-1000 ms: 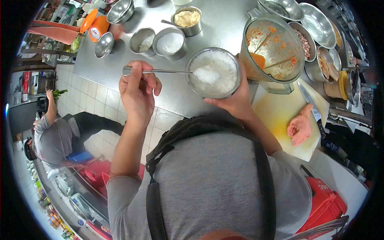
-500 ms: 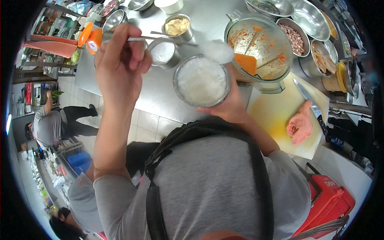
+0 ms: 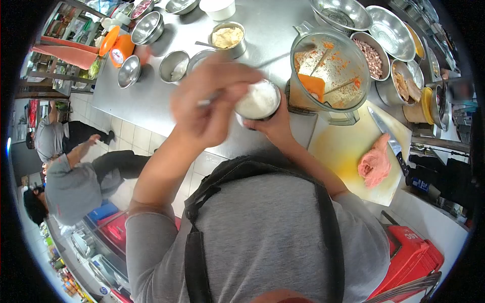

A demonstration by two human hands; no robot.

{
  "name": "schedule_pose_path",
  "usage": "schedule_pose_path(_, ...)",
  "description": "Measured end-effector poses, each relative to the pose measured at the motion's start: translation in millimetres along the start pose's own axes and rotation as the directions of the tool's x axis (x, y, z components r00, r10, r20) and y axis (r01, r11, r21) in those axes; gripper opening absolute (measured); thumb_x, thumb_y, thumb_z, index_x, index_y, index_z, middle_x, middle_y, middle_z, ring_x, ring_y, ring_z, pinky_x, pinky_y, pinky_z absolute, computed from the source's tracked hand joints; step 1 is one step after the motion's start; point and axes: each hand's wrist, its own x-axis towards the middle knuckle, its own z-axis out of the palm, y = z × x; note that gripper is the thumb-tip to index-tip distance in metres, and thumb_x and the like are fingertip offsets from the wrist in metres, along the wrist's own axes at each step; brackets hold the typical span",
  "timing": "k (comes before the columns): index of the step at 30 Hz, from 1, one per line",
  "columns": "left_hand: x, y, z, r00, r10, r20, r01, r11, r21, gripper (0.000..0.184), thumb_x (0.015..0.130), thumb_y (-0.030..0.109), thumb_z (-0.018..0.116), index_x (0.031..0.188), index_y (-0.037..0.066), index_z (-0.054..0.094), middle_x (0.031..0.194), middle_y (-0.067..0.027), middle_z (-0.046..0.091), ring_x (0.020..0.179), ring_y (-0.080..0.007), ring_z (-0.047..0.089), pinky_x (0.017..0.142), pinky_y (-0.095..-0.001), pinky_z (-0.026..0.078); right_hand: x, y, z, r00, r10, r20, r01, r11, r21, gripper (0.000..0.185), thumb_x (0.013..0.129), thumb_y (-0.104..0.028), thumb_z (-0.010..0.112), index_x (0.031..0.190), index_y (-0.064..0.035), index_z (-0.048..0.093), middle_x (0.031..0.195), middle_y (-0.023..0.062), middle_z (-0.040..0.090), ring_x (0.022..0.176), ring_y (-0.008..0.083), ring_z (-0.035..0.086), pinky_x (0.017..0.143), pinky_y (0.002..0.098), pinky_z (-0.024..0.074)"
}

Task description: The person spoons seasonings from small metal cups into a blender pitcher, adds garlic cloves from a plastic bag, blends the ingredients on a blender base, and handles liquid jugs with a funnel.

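Observation:
My left hand point(image 3: 214, 98), blurred by motion, is closed around a metal spoon point(image 3: 280, 56). The spoon's handle end sticks out on the left, and its far end reaches over the rim of a clear blender jug point(image 3: 356, 50). Orange smears coat the jug's inner wall, and a flat orange piece point(image 3: 310, 87) shows in its lower left. In my right hand point(image 3: 278, 121) is a round cup of white granules point(image 3: 260, 100), held just left of the jug. My left fingers partly cover the cup's left side. Whether the spoon carries anything is too blurred to tell.
Right of me a cutting board point(image 3: 333, 146) bears a knife point(image 3: 386, 129) and raw pink meat point(image 3: 375, 164). Metal bowls point(image 3: 389, 30) crowd the back right. A pot of pale yellow paste point(image 3: 227, 37) and an orange scale point(image 3: 120, 50) stand leftward. Two people point(image 3: 76, 187) are at left.
My left hand has moved right and down, carrying the spoon from above the cup to over the blender jug. The cup sits lower, and a second person has come further into view at left.

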Motion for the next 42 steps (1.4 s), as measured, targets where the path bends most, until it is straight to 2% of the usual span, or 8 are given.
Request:
schedule_pose_path(9,-53,-49,-14,0.911,-0.379,-0.164,0.411,0.871,0.268,0.008,0.086,-0.005,0.054,0.091,-0.002,0.059,0.079,-0.0121,0.062,0.064,-0.019,0.058,0.058,-0.0274,0.046,68,62,27,0.931,-0.217,-0.295,0.094,0.92,-0.381,0.103,0.063,-0.007,0.08,0.139,0.0044,0.01,0.139,0.0245,0.025,0.132,0.036,0.026,0.111,0.0403,0.0199)
schedule_pose_path(16,-45,-117,6,0.935,-0.35,-0.046,0.336,0.841,0.425,0.012,0.088,0.007,0.055,0.095,0.0,0.062,0.076,-0.013,0.063,0.068,-0.0247,0.062,0.064,-0.0314,0.047,20,45,4,0.989,-0.14,-0.053,0.091,0.847,-0.523,0.088,0.076,-0.01,0.069,0.141,0.0048,0.012,0.148,0.0251,0.014,0.137,0.0365,0.018,0.112,0.0388,0.0168)
schedule_pose_path(20,-59,-176,21,0.788,-0.611,0.075,0.495,0.7,0.514,0.02,0.091,0.017,0.05,0.095,0.001,0.061,0.079,-0.0182,0.065,0.073,-0.0336,0.062,0.068,-0.0376,0.048,-44,5,-35,0.98,-0.06,0.191,0.145,0.871,-0.47,0.056,0.076,-0.007,0.068,0.126,0.0005,0.045,0.125,0.0191,0.052,0.118,0.0306,0.048,0.096,0.0385,0.0403)
schedule_pose_path(24,-49,-194,26,0.73,-0.679,0.072,0.579,0.672,0.462,0.021,0.091,0.019,0.05,0.096,0.003,0.062,0.068,-0.0129,0.061,0.065,-0.028,0.06,0.063,-0.0364,0.047,-98,-23,-76,0.901,-0.426,-0.086,0.228,0.633,-0.74,0.052,0.076,-0.006,0.069,0.122,-0.0017,0.048,0.12,0.0161,0.053,0.116,0.0273,0.049,0.092,0.0352,0.0414)
schedule_pose_path(26,-47,-186,20,0.673,-0.733,0.103,0.629,0.64,0.442,0.027,0.09,0.024,0.057,0.11,0.007,0.058,0.067,-0.0069,0.056,0.061,-0.0222,0.057,0.06,-0.0342,0.045,-95,-26,-86,0.698,-0.567,-0.437,0.263,0.77,-0.581,0.053,0.078,-0.008,0.069,0.123,-0.001,0.044,0.121,0.0152,0.05,0.114,0.0244,0.046,0.093,0.0352,0.0375)
schedule_pose_path(30,-64,-125,9,0.776,-0.628,-0.061,0.56,0.641,0.525,0.055,0.085,0.024,0.063,0.133,0.013,0.038,0.078,-0.0046,0.056,0.063,-0.0162,0.054,0.058,-0.031,0.045,-62,-50,-102,0.799,-0.331,-0.501,0.199,0.933,-0.3,0.038,0.083,-0.014,0.065,0.114,-0.0016,0.047,0.112,0.0116,0.052,0.102,0.0182,0.048,0.089,0.0356,0.0381)
schedule_pose_path(38,-224,21,-83,0.746,-0.631,-0.211,0.598,0.496,0.63,0.037,0.086,0.013,0.06,0.122,0.013,0.051,0.086,-0.0086,0.058,0.069,-0.0241,0.058,0.063,-0.0338,0.049,-24,-32,-127,0.796,-0.283,-0.536,0.265,0.958,-0.112,0.021,0.083,-0.022,0.067,0.077,-0.0062,0.055,0.068,-0.0015,0.05,0.063,0.0078,0.044,0.058,0.0232,0.0335)
schedule_pose_path(42,-384,100,-126,0.339,-0.802,-0.493,0.852,0.039,0.522,0.032,0.088,0.017,0.056,0.119,0.01,0.051,0.094,-0.0126,0.058,0.082,-0.0292,0.059,0.071,-0.0388,0.049,-35,-56,-80,0.795,-0.269,-0.544,0.188,0.962,-0.2,0.026,0.082,-0.025,0.07,0.082,-0.0042,0.056,0.067,-0.0008,0.048,0.061,0.0081,0.04,0.055,0.0241,0.0301)
